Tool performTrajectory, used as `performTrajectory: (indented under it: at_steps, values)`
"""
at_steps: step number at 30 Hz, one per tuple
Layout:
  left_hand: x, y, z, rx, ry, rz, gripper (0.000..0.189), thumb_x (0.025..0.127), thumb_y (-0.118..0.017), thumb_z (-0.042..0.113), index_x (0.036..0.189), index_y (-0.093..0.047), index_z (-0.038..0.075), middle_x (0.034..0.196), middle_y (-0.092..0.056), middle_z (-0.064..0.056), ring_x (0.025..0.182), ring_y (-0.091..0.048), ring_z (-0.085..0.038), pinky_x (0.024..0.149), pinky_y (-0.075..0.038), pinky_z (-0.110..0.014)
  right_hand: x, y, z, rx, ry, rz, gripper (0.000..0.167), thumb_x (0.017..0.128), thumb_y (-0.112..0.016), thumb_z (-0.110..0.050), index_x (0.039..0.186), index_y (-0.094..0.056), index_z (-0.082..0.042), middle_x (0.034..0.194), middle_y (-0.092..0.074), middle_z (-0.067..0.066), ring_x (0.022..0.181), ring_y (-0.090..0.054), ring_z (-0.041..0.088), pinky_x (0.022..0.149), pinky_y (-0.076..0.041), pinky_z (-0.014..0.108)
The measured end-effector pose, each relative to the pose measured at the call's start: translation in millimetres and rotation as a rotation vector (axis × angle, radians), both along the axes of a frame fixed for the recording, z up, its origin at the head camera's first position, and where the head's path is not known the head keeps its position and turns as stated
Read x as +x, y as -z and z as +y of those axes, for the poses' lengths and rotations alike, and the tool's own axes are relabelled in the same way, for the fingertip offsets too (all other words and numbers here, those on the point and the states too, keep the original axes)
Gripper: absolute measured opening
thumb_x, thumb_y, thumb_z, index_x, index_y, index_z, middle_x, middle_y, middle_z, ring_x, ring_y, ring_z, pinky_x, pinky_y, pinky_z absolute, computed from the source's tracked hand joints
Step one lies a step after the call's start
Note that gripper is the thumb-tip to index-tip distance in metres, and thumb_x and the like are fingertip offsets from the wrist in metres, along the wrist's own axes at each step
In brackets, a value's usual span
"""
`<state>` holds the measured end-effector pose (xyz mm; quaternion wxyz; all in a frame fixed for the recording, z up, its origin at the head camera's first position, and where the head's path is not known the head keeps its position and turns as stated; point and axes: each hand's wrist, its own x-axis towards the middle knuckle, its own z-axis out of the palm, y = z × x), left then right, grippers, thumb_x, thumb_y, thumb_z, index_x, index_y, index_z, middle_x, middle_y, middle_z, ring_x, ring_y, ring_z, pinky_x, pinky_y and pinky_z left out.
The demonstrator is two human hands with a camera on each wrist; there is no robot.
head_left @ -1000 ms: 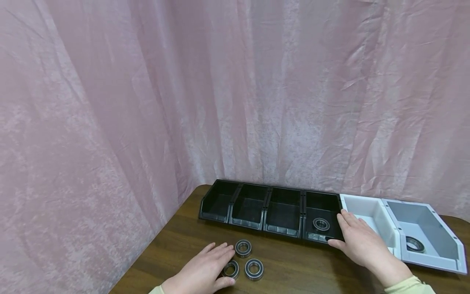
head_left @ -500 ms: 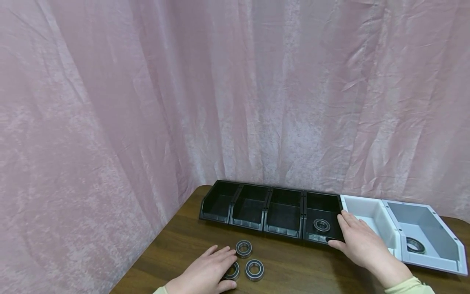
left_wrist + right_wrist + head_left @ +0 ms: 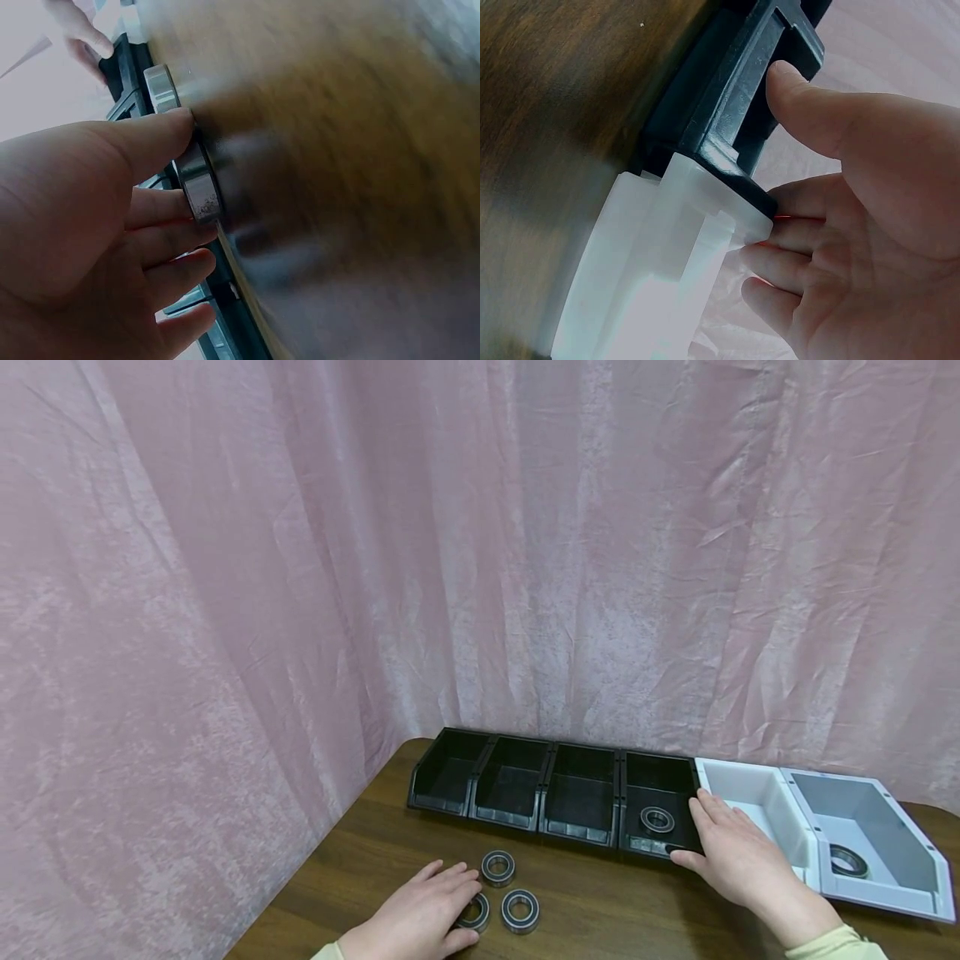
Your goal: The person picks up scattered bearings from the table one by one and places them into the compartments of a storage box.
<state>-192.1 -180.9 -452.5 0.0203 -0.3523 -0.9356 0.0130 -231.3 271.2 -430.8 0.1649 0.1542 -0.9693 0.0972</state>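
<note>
My left hand (image 3: 416, 914) lies low over the table, fingers fairly straight, partly covering a ball bearing (image 3: 477, 912). Its thumb is at the bearing's near edge and its fingers reach past the far side; the left wrist view shows the thumb overlapping the metal ring (image 3: 201, 196). Two more bearings lie flat close by, one beyond the fingertips (image 3: 498, 867) and another to the right (image 3: 520, 911). My right hand (image 3: 738, 852) rests with relaxed fingers at the wall between a black bin (image 3: 727, 97) and a white bin (image 3: 667, 247), holding nothing.
Several black bins (image 3: 517, 737) stand in a row at the table's back; the rightmost holds a bearing (image 3: 657, 819). To the right follow the white bin and a grey bin (image 3: 892, 827) with another bearing (image 3: 847, 860). A pink curtain (image 3: 480, 568) hangs behind.
My left hand has shifted very slightly, its thumb a little closer in than half a second ago. My right hand, the bearings and the bins hold their places.
</note>
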Motion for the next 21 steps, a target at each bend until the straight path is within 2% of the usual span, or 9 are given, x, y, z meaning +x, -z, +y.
performTrajectory:
  at_steps: [8, 21]
  values:
    - [-0.7, -2.7, -1.0, 0.004, -0.026, -0.039, 0.059, 0.101, -0.079, 0.052, 0.144, -0.070, 0.011, 0.153, -0.066, -0.008, 0.147, -0.058, -0.026, 0.121, -0.048, -0.053, 1.0, -1.1, 0.7, 0.000, -0.005, -0.001, 0.082, 0.094, -0.088, -0.036, 0.141, -0.056, 0.023, 0.152, -0.050, 0.045, 0.140, -0.051, 0.062, 0.117, -0.042, 0.071]
    - [-4.8, -3.3, -0.3, 0.025, -0.029, -0.072, 0.055, 0.101, -0.079, 0.051, 0.139, -0.072, 0.011, 0.150, -0.068, -0.008, 0.145, -0.060, -0.026, 0.121, -0.049, -0.046, 0.6, -3.2, 2.0, 0.006, -0.005, -0.010, 0.083, 0.094, -0.087, -0.036, 0.142, -0.055, 0.023, 0.153, -0.048, 0.046, 0.141, -0.050, 0.063, 0.118, -0.041, 0.070]
